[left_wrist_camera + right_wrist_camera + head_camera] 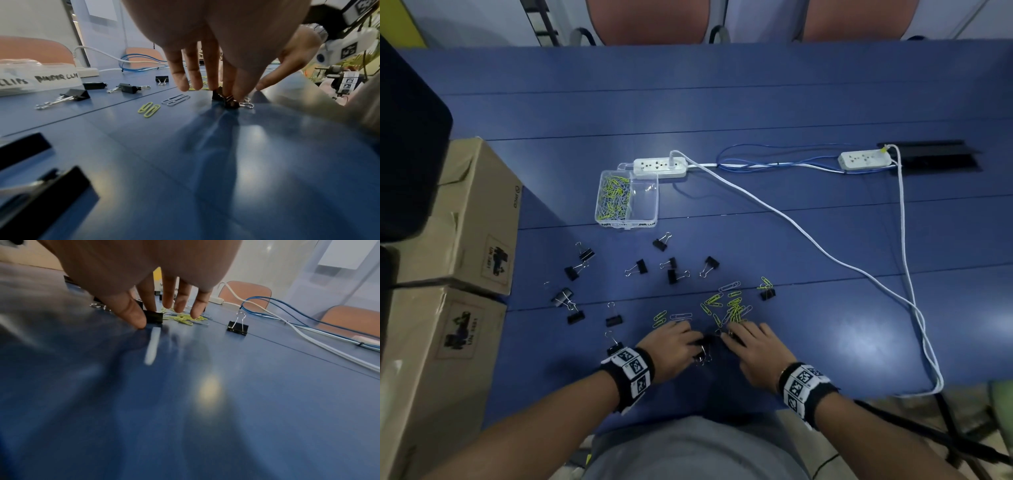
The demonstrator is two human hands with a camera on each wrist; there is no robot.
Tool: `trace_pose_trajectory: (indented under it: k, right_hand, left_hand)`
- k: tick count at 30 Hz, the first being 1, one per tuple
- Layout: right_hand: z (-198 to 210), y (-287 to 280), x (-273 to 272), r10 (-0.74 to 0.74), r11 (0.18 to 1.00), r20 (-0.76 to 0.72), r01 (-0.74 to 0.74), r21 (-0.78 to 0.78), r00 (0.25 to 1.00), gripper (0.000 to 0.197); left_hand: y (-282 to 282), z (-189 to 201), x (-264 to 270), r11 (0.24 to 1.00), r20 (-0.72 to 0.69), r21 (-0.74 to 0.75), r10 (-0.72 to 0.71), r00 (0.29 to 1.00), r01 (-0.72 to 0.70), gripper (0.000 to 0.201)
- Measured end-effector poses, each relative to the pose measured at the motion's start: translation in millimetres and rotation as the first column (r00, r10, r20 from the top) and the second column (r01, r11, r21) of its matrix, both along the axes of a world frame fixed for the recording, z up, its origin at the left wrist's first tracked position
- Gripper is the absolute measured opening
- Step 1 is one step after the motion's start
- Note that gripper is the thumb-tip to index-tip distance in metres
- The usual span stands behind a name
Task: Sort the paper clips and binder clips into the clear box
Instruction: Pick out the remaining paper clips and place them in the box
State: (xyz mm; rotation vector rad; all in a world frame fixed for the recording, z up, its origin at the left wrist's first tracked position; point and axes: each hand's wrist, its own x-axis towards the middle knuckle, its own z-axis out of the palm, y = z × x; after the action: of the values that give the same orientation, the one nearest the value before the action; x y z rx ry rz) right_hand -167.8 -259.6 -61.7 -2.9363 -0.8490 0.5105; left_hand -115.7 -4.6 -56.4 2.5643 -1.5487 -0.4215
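Low in the head view, the left hand (pixel 677 346) is pinching a black binder clip (pixel 225 99) against the blue table (pixel 791 113), while the right hand (pixel 753 349) is pinching another binder clip (pixel 153 317) beside it. Loose paper clips (pixel 729 308) are lying just above the hands. The clear box (pixel 627 199) is sitting at upper centre-left, its left compartment holding paper clips.

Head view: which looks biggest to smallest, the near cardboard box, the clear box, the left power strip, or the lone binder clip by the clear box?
1. Cardboard box, though nearness inflates it.
2. Clear box.
3. Power strip.
4. Binder clip.
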Motion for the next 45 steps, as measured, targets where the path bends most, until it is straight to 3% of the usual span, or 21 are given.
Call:
trace_pose_trajectory:
  k: [4,7,9,12,14,18,24,28,30,32,36,40,45]
  right_hand:
    - [-3.7,-4.8,-15.6,0.013,0.999,-0.002,-0.013,0.044,1.000,0.062]
    - [2.8,-12.2,-17.3,-0.053,0.993,0.041,0.049,0.107,0.998,0.044]
    - [7.8,-18.8,-4.7,-0.189,0.975,0.063,0.179,0.134,0.980,0.042]
    - [13.7,-29.4,24.0,-0.458,0.886,0.062,0.449,0.115,0.887,0.062]
    - [13.4,-35.1,34.2,-0.529,0.848,0.033,0.526,0.067,0.848,0.071]
    - [2.7,-43.0,24.5,-0.564,0.825,0.009,0.563,0.039,0.826,0.065]
    - [-2.6,-56.8,-4.2,-0.657,0.753,0.117,0.654,0.067,0.744,0.043]
    - [3.8,-56.9,-7.4,-0.706,0.707,0.183,0.695,0.129,0.684,0.040]
    - [7.3,-51.2,-7.9,-0.655,0.755,0.219,0.632,0.174,0.723,0.040]
    - [7.9,-40.8,-10.9,-0.531,0.844,0.242,0.479,0.241,0.812,0.033]
    - [2.5,-19.6,-22.9,-0.291,0.941,0.122,0.262,0.213,0.949,0.024]
    - [-0.6,-20.8,-29.0,-0.308,0.942,0.027,0.300,0.152,0.951,0.017]
    - [4.6,-38.7,-27.4,-0.392,0.910,0.060,0.377,0.173,0.918,0.014]
  left_hand:
    - [7.7,3.1,-0.5,0.999,-0.001,-0.024,0.027,1.000,-0.027,0.024]
    - [8.8,6.9,-1.7,0.998,-0.013,-0.030,0.053,0.998,-0.054,0.025]
    - [5.9,10.0,-2.0,0.996,-0.018,-0.041,0.078,0.997,-0.079,0.031]
    - [-5.1,12.7,-1.3,0.992,-0.030,-0.041,0.120,0.992,-0.121,0.038]
    - [-12.8,13.3,-1.0,0.991,-0.046,-0.023,0.132,0.990,-0.134,0.041]
    - [-16.1,12.0,-2.7,0.991,-0.085,0.005,0.135,0.987,-0.135,0.044]
    - [8.6,-1.4,-10.7,0.996,-0.074,-0.032,0.080,0.994,-0.083,0.022]
    - [11.6,1.3,-8.4,0.994,-0.045,-0.054,0.090,0.995,-0.092,0.022]
    - [1.8,3.0,-9.3,0.996,-0.035,-0.046,0.080,0.996,-0.081,0.032]
    - [-13.9,2.5,-11.3,0.997,-0.034,-0.025,0.070,0.997,-0.071,0.048]
    - [-43.3,-0.5,-13.4,0.995,-0.050,0.054,0.081,0.995,-0.079,0.068]
    - [-45.3,-6.2,-10.7,0.991,-0.024,0.109,0.075,0.997,-0.072,0.069]
    - [-21.2,-10.7,-4.4,0.995,0.055,0.017,0.094,0.994,-0.095,0.061]
